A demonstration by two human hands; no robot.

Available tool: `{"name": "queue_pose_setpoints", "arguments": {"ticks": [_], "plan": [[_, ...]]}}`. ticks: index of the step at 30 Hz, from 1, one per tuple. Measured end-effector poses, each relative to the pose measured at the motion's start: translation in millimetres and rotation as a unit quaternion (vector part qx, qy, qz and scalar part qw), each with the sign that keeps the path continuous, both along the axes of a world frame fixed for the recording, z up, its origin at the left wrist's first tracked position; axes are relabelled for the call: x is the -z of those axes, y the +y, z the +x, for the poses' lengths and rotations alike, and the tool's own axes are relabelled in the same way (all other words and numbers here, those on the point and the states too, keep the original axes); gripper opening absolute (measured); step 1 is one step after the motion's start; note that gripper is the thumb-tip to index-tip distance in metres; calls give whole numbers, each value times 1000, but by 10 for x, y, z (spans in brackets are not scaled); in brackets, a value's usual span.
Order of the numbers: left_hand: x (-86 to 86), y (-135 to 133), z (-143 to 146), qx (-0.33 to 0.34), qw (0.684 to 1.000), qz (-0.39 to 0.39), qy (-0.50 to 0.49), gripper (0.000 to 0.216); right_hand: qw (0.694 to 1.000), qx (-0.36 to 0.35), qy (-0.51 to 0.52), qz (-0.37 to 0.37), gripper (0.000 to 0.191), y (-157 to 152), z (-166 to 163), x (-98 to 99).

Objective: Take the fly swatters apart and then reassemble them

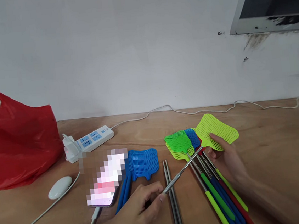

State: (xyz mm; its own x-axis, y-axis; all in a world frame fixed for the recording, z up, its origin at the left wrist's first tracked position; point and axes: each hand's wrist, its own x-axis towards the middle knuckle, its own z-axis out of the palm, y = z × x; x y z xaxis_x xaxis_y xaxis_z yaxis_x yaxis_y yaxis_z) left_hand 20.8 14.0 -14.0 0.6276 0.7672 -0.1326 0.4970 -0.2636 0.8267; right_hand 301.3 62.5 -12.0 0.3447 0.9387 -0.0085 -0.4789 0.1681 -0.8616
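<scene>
My left hand (140, 207) is closed round the lower end of a thin metal rod (183, 170) that slants up to the right. The rod's tip reaches the neck of a yellow-green fly swatter head (216, 128). My right hand (227, 157) grips that head at its base, thumb on the mesh. Under it lies a pile of fly swatters (184, 142) in green, blue, yellow and red, with coloured handles (222, 197) running toward me. Two loose metal rods (173, 198) lie between my hands. A blue swatter head (143, 162) and blue handles (124, 191) lie to the left.
A phone (106, 182) with its cable lies beside the blue handles. A white power strip (88, 141) sits behind it, a white mouse (60, 187) to its left, and a red plastic bag (16, 143) at the far left. White cables run along the wall.
</scene>
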Motion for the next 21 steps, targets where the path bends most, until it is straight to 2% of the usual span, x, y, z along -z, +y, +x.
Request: {"name": "queue_pose_setpoints", "arguments": {"ticks": [6,8,10,12,17,21], "plan": [[19,-7,-27,-15,1000,1,9,45,998,-16,-49,29,34,-120,-128,13],[7,-18,-40,-10,1000,0,7,45,992,-82,-95,12,35,-218,-208,53],[-10,-27,-45,-3,1000,-2,8,46,970,-193,-145,-12,39,-317,-290,97],[-28,-34,-43,-3,1000,-2,11,46,961,-230,-155,-9,43,-386,-349,128],[-36,-41,-21,-9,1000,-4,-1,47,959,-231,-166,7,39,-408,-361,146],[-13,-26,-28,-3,1000,-9,-4,48,952,-249,-177,2,43,-422,-340,157]]}}
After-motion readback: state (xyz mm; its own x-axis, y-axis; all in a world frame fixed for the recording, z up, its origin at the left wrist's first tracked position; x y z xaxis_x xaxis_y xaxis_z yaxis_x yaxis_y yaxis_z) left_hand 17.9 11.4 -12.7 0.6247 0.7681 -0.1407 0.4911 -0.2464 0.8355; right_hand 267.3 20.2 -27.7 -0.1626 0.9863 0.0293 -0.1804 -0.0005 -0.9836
